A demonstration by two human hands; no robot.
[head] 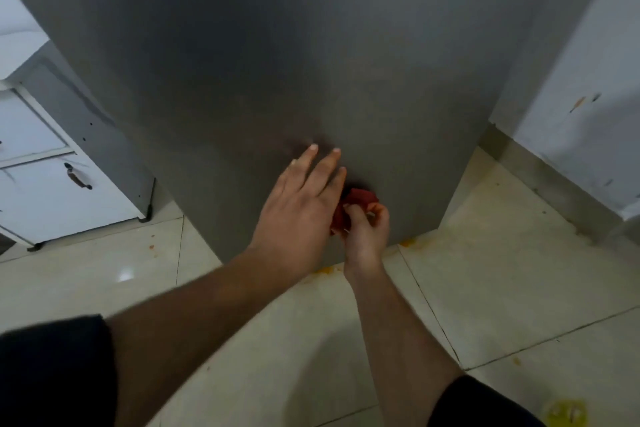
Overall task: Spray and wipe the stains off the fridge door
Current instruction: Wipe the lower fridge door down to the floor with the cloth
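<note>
The grey fridge door (277,62) fills the upper middle of the view. My left hand (301,204) lies flat against its lower part with the fingers straight and spread. Just to its right, my right hand (367,229) grips a crumpled red cloth (360,199) and presses it against the door near the bottom edge. A faint smudge (301,146) shows on the door above my left fingertips. No spray bottle is in view.
A white cabinet (45,184) with a drawer handle stands to the left of the fridge. A pale wall (581,114) rises on the right. The beige tiled floor (519,270) carries orange spots along the fridge base and a yellow object (568,412) at the bottom right.
</note>
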